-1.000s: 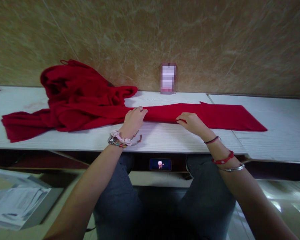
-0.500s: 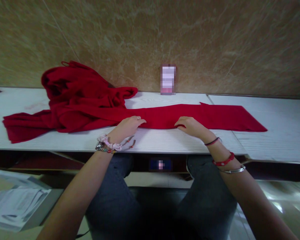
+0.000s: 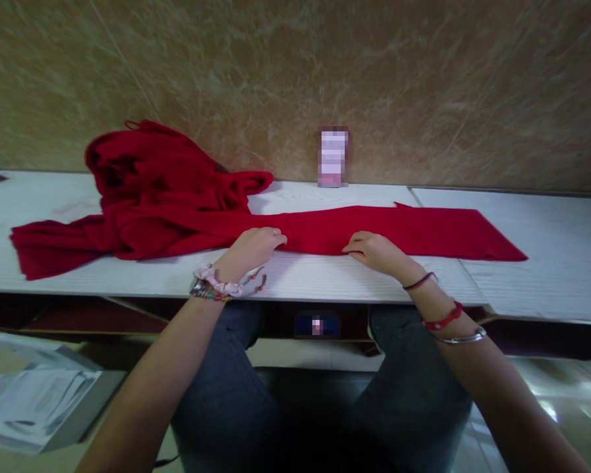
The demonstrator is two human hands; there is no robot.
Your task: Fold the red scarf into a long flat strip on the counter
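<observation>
A long piece of red fabric (image 3: 320, 230) lies across the white table, its right part flat and folded into a smooth strip with a pointed end. On the left it rises into a crumpled heap with a thin loop on top. My left hand (image 3: 256, 249), wearing a ring, grips the strip's near edge with thumb and fingers pressed together. Farther right, my right hand (image 3: 377, 253) pinches the same near edge. Between the two hands the fabric stays flat. Some fingertips are hidden under my hands.
A marbled wall (image 3: 295, 79) backs the narrow white tabletop (image 3: 305, 279). A phone-like item (image 3: 333, 156), blurred out, leans against the wall. Beneath the table is an open shelf (image 3: 88, 318). A grey box (image 3: 88, 401) with papers stands on the floor at the left.
My right thumb and fingers have drawn slightly closer together on the fabric's edge. The left hand and the fabric are almost unchanged; the view has shifted slightly.
</observation>
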